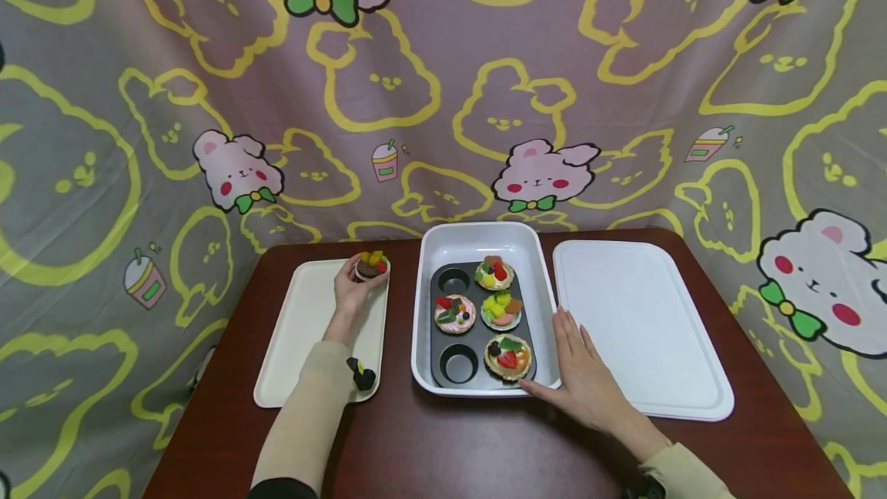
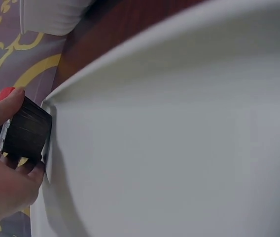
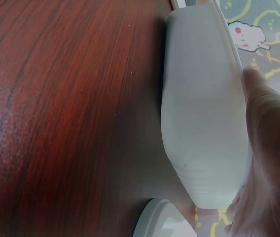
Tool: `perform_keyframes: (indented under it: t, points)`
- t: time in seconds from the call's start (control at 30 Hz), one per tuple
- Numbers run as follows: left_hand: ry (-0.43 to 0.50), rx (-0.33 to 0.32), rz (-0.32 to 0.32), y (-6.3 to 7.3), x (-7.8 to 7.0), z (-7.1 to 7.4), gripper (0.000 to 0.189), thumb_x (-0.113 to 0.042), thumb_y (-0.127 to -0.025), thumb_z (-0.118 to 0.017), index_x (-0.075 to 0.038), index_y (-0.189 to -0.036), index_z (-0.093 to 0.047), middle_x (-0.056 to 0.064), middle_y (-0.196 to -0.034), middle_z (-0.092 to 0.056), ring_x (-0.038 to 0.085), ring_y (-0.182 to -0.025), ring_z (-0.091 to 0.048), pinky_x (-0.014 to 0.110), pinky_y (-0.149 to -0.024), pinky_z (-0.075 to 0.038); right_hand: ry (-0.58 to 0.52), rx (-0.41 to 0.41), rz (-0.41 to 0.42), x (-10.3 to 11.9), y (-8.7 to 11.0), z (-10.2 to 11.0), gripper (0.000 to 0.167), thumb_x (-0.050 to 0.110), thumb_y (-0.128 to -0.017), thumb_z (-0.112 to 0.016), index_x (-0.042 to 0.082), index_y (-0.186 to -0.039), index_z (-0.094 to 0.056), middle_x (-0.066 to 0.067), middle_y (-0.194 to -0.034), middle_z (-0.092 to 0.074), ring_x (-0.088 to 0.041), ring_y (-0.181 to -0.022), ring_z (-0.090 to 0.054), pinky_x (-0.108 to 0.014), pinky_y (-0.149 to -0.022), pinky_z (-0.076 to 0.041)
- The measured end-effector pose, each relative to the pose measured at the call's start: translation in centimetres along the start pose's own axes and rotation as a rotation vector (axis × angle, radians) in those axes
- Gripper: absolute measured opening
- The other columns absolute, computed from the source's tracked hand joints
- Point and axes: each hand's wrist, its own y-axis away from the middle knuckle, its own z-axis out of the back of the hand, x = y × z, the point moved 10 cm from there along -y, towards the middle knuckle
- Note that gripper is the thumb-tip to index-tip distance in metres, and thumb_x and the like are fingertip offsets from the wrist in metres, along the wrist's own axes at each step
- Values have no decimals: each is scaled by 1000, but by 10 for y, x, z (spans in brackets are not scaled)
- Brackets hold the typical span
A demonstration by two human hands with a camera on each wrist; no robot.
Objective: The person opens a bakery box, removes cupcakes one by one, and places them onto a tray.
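Observation:
My left hand (image 1: 351,291) holds a small fruit-topped cupcake (image 1: 372,265) between thumb and fingers, over the far right corner of the cream tray (image 1: 315,329). In the left wrist view its dark, tapered cup (image 2: 27,129) shows, tilted near the tray's edge. My right hand (image 1: 585,376) rests with straight fingers against the near right corner of a deep white tub (image 1: 471,236); the thumb touches the rim. Inside the tub lies a dark muffin tin (image 1: 478,322) bearing several fruit tarts, among them one with strawberry and a green leaf (image 1: 508,357).
A flat white lid or board (image 1: 637,322) lies to the tub's right. The brown table (image 1: 443,453) carries everything. A patterned curtain (image 1: 443,98) hangs behind and at both sides.

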Motion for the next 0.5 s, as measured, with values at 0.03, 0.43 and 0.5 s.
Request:
perform_keyframes:
  t: [0.03, 0.43, 0.5]
  points:
    - [-29, 2, -12, 0, -1, 1, 73, 11, -89, -81, 7, -156, -51, 30, -166, -50, 39, -158, -45, 48, -134, -38, 0, -1, 1, 0, 0, 0, 130, 72, -86, -79, -13, -168, -23, -36, -177, -26, -52, -165, -30, -69, -133, -29]
    - [-760, -28, -237, 8, -16, 11, 85, -45, -91, -82, 5, -155, -55, 33, -173, -37, 55, -165, -26, 64, -138, -21, -9, 3, 1, 1, 0, 1, 130, 71, -87, -79, -12, -169, -22, -35, -177, -25, -52, -165, -28, -69, -133, -28]
    - [-842, -23, -246, 10, -16, 11, 87, -52, -94, -78, 2, -157, -53, 32, -177, -31, 54, -168, -19, 63, -139, -15, -10, 6, 0, 1, 0, 1, 130, 70, -87, -79, -12, -169, -22, -35, -177, -25, -52, -165, -28, -69, -133, -28]
